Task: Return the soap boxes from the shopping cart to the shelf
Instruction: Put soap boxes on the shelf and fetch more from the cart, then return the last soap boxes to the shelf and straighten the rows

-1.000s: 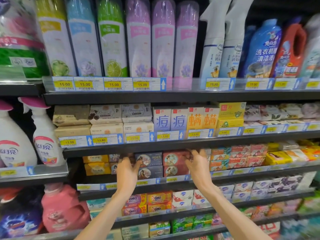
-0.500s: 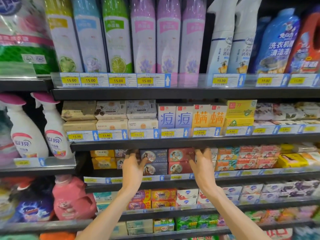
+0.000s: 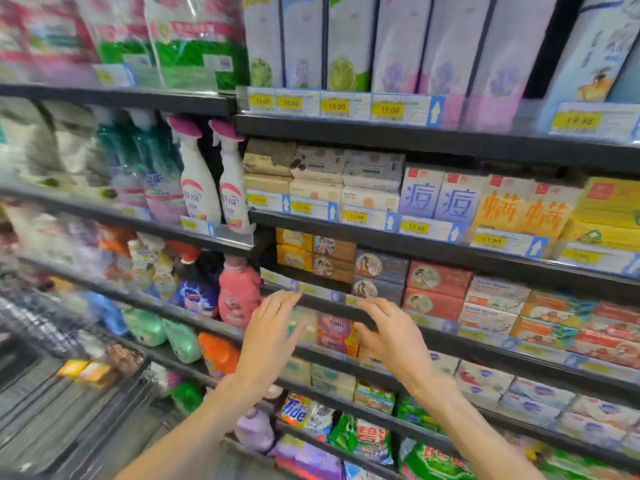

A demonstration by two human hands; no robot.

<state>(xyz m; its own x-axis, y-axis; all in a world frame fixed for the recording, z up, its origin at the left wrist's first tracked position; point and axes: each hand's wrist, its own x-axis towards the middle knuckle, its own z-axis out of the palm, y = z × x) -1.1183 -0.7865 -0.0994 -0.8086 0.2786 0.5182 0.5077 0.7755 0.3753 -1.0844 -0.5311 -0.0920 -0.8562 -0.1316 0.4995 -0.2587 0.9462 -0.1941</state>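
Stacked soap boxes fill the middle shelf (image 3: 450,252): brown ones (image 3: 334,258), blue-grey ones (image 3: 380,276) and red ones (image 3: 437,289), each with a round portrait. My left hand (image 3: 272,332) and my right hand (image 3: 394,336) hover in front of the shelf edge below those boxes, fingers spread, holding nothing. The shopping cart (image 3: 52,386) shows as a blurred wire basket at the lower left, with two small yellow-orange boxes (image 3: 88,372) lying in it.
Spray bottles (image 3: 214,188) stand left of the soap shelf, detergent bottles (image 3: 239,292) below them. More soap packs (image 3: 540,320) run to the right. Tall cans (image 3: 346,43) line the top shelf. Bagged detergent (image 3: 360,438) sits low.
Both hands have drawn back and down from the blue-grey and red boxes, empty. The view has swung left, bringing the cart into sight.
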